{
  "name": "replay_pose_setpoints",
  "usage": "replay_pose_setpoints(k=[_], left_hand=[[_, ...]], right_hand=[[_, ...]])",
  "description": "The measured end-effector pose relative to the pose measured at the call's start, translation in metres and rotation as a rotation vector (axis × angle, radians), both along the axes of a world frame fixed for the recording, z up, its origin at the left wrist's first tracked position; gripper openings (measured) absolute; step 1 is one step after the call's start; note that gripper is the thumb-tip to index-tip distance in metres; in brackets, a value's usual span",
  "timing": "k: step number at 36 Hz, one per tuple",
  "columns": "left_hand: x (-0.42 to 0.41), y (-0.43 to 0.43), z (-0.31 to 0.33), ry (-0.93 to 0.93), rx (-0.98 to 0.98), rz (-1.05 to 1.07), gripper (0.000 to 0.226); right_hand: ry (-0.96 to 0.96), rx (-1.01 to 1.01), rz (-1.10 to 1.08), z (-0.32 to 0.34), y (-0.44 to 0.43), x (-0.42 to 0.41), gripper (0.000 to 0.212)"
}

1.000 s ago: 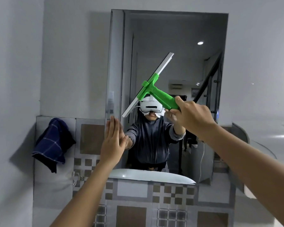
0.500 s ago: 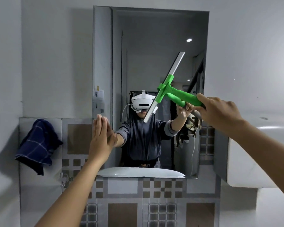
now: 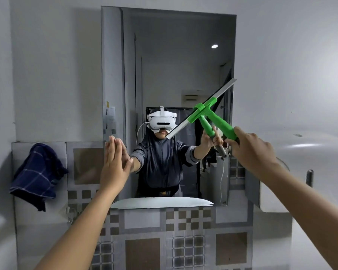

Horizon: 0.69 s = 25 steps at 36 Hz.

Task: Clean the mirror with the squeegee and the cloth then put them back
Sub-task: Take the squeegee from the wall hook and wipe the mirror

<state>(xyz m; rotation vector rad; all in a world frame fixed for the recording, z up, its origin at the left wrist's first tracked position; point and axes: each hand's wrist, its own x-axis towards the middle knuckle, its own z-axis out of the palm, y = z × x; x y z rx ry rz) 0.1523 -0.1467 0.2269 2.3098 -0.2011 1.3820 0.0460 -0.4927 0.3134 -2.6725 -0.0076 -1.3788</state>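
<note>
- My right hand is wrapped in a fist around the green handle of the squeegee; the blade runs diagonally up and away from that hand, its upper tip at the right edge of the mirror.
- Change: a second ago the blade lay over the middle of the glass, directly above the right hand; half a second ago it was partway across; now it sits at the right border. I read this as a sideways pass carried to the mirror's edge.
- My left hand is flat, fingers straight and pressed together, palm laid on the lower left part of the mirror. It has kept this pose across all three instants, so I judge it a brace, not a working hand.
- The cloth, dark blue with a pale check, hangs on the tiled wall, well to the left of the left hand and untouched.
- Whether the blade edge actually touches the glass, I cannot tell from this view.
- Meaning for the task: the squeegee stage looks under way, with this stroke near its end; the cloth wipe and returning both tools remain undone.
</note>
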Motion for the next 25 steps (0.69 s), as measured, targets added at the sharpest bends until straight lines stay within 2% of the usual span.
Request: replay_pose_setpoints(k=[4, 11, 25], left_hand=[[0.001, 0.005, 0.000, 0.028, 0.056, 0.037, 0.086], [-0.014, 0.001, 0.002, 0.023, 0.057, 0.024, 0.082], [-0.028, 0.003, 0.005, 0.048, 0.044, -0.056, 0.079]], right_hand=[[0.003, 0.081, 0.026, -0.014, 0.010, -0.001, 0.027], [0.064, 0.205, 0.027, -0.024, 0.033, -0.009, 0.028], [0.042, 0.773, 0.164, -0.050, 0.113, 0.001, 0.035]])
